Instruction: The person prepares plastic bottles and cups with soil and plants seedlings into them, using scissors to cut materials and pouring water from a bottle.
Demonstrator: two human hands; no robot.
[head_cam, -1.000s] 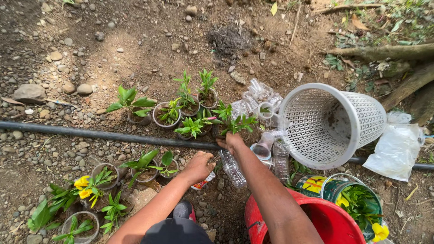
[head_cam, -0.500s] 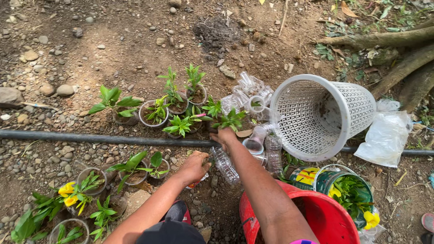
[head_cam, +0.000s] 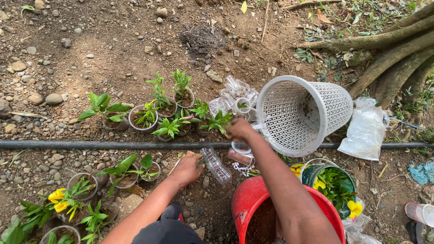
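While left hand (head_cam: 187,168) presses ground, fingers spread | right hand (head_cam: 238,129) pinches seedling cup (head_cam: 220,124) | white basket (head_cam: 304,115) beside

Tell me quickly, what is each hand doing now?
Left hand: resting knuckles-down on the gravel ground, holding nothing visible.
Right hand: closed by the small green seedling; what it grips cannot be told.

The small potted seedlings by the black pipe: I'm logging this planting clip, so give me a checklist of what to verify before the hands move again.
1. Right hand at the small potted seedlings: ok, touching the nearest one.
2. Right hand's grip: cannot tell.
3. Left hand flat on the gravel ground: ok.
4. Seedlings upright: ok.
5. White mesh plastic basket upright: not ok, tipped on its side.
6. Red plastic bucket holds soil: ok.
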